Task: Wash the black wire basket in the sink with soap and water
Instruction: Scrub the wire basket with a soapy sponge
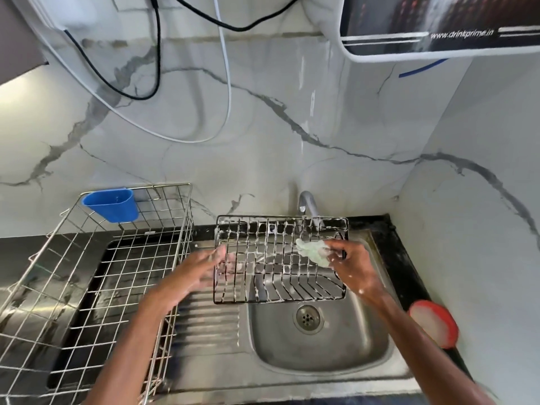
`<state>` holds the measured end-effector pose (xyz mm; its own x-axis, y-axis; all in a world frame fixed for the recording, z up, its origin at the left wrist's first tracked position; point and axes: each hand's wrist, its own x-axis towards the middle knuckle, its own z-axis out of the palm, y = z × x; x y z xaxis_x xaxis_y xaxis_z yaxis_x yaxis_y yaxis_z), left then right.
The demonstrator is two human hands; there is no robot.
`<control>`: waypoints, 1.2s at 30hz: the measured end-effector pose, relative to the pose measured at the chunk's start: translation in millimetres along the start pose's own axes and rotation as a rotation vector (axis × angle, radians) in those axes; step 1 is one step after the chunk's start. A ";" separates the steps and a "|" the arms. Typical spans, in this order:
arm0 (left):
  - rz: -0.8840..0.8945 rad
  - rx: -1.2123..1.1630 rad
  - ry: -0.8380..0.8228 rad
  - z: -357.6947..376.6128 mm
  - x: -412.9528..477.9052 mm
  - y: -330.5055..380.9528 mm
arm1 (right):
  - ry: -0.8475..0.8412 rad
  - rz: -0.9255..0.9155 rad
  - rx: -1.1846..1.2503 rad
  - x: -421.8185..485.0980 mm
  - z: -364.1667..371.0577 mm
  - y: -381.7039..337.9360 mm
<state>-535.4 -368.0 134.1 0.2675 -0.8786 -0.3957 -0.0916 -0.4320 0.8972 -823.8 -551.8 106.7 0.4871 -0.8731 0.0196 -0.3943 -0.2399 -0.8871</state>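
The black wire basket [271,276], streaked with white foam, is tilted up over the steel sink [336,361], its top rim under the tap [306,201]. My left hand [201,267] holds the basket's left edge; the hand is blurred. My right hand [347,264] pinches a pale green soapy scrub pad [312,249] against the basket's upper right wires. Soap suds dot my right hand and wrist.
A large silver wire dish rack [96,287] with a blue plastic cup [112,204] hooked on its back stands on the left. A red-rimmed round container [435,323] sits on the dark counter at the right. Cables hang on the marble wall; a water purifier [438,24] is above.
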 end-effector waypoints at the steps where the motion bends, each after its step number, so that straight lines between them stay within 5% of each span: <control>1: 0.006 0.111 0.013 -3.4 1.5 11.3 | -0.008 -0.012 0.003 -0.2 -3.0 -1.2; 5: 0.088 0.272 -0.032 -13.6 11.8 61.3 | -0.033 -0.042 -0.078 9.0 -6.6 -4.4; 9: 0.067 0.733 -0.218 -16.0 43.4 91.6 | -0.082 -0.040 -0.248 19.7 -5.6 -7.0; 15: -0.110 0.769 -0.409 7.0 62.5 108.3 | -0.116 -0.047 -0.311 26.4 -16.7 2.5; 23: -0.024 0.610 -0.120 52.6 56.2 52.3 | -0.099 -0.088 -0.323 23.1 -23.8 3.3; 28: 0.006 0.547 0.078 66.7 44.2 30.5 | 0.316 -0.363 -0.444 -8.7 -7.2 11.0; 32: 0.017 0.494 0.106 75.0 35.7 31.4 | 0.111 -0.442 -0.571 -21.8 27.9 38.2; 36: 0.022 0.493 0.110 79.0 29.8 33.8 | 0.037 -0.222 -0.675 1.5 31.8 61.5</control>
<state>-606.4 -424.9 137.2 0.3570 -0.8734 -0.3312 -0.5335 -0.4817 0.6953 -822.6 -554.4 37.5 0.5899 -0.7841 0.1927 -0.6914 -0.6138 -0.3811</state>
